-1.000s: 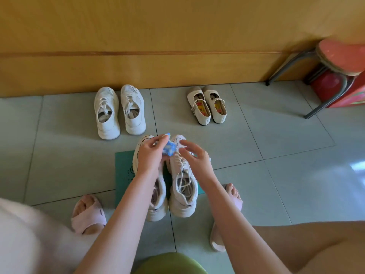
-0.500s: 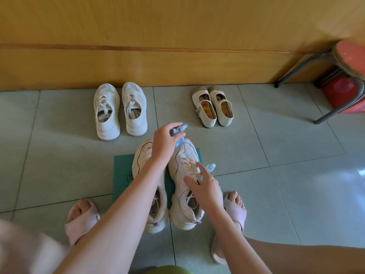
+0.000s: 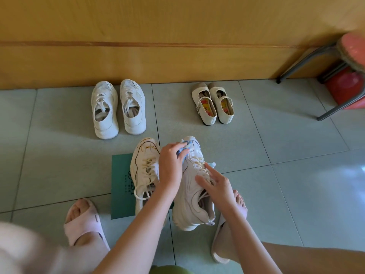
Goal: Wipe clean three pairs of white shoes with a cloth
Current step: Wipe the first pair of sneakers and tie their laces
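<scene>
Two chunky white sneakers stand on a green mat point(image 3: 120, 186) in front of me. My left hand point(image 3: 170, 165) is shut on a small blue cloth point(image 3: 184, 150) and presses it on the toe of the right sneaker point(image 3: 190, 194). My right hand point(image 3: 216, 183) rests on that sneaker's laces and tongue, fingers spread, steadying it. The left sneaker point(image 3: 145, 167) shows brown marks on its toe. Farther back stand a pair of white lace-up sneakers point(image 3: 118, 109) and a pair of small cream strap shoes point(image 3: 214, 102).
A yellow wooden wall point(image 3: 158, 46) runs along the back. A metal-legged stool with a red seat point(image 3: 339, 62) stands at the right. My feet in pink slippers point(image 3: 83, 220) flank the mat on the grey tile floor point(image 3: 296, 175). A small bottle cap point(image 3: 212, 164) peeks out behind the right sneaker.
My left hand brought the blue cloth down onto the right sneaker's toe. My right hand moved onto that sneaker's laces. The view shifted slightly closer.
</scene>
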Demonstrator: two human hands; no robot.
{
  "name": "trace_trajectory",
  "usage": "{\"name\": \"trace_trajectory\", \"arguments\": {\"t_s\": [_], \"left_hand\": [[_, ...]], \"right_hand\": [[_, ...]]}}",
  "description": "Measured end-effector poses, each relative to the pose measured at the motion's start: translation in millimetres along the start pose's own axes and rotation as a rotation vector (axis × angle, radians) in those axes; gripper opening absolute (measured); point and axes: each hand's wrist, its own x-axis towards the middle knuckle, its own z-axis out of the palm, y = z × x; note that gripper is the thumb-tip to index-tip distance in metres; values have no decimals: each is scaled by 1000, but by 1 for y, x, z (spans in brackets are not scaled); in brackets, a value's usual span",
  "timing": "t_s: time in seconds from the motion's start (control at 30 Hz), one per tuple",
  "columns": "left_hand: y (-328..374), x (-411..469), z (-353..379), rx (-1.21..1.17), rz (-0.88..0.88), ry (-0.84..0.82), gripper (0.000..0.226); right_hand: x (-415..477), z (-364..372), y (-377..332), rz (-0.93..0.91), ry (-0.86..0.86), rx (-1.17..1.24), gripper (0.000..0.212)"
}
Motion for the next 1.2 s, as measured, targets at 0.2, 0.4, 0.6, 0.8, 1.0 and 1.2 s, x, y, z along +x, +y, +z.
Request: {"name": "trace_trajectory", "arguments": {"t_s": [0.2, 0.4, 0.6, 0.8, 1.0, 1.2], "left_hand": [[7, -23, 2, 49, -47, -13, 29], [10, -53, -9, 133, -24, -189, 33], [26, -12, -14, 100, 5, 33, 28], [15, -15, 4, 216, 10, -73, 26], [14, -30, 1, 198, 26, -101, 28], [9, -60, -1, 168, -1, -98, 28]], "right_hand": [[-1, -4, 2, -13, -6, 53, 56], [-3, -5, 5, -30, -12, 98, 54], [-3, 1, 2, -40, -22, 53, 56], [-3, -2, 4, -39, 2, 78, 55], [-4, -2, 7, -42, 16, 84, 55], [-4, 0, 6, -56, -7, 92, 55]]}}
